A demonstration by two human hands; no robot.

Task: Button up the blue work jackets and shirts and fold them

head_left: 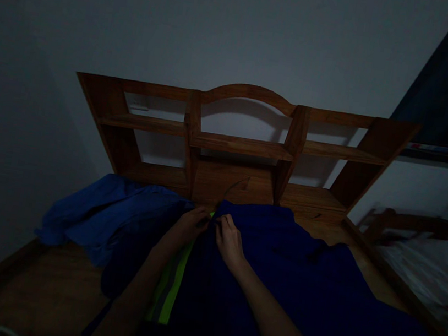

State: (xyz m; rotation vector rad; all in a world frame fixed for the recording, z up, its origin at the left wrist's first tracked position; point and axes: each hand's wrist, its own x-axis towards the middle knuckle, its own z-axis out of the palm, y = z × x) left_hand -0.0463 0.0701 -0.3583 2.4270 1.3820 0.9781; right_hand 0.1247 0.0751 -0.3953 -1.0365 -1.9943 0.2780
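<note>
The left hand (pixel 195 221) and right hand (pixel 228 238) are resting with fingers curled narrowly at the dark blue garment (pixel 275 275), which is lying beneath and rightward of them; dimness is hiding any grip. Keeping the cloth flat around both fingertips would probably be helping small, even adjustments.

The left forearm (pixel 144 276) and right forearm (pixel 269 322), both bare, reach forward and converge, the left hand (pixel 192 222) and right hand (pixel 230 243) near each other with fingers (pixel 224 222) bent inward, seemingly pinching, though the dimness leaves their exact closure unclear.
</note>
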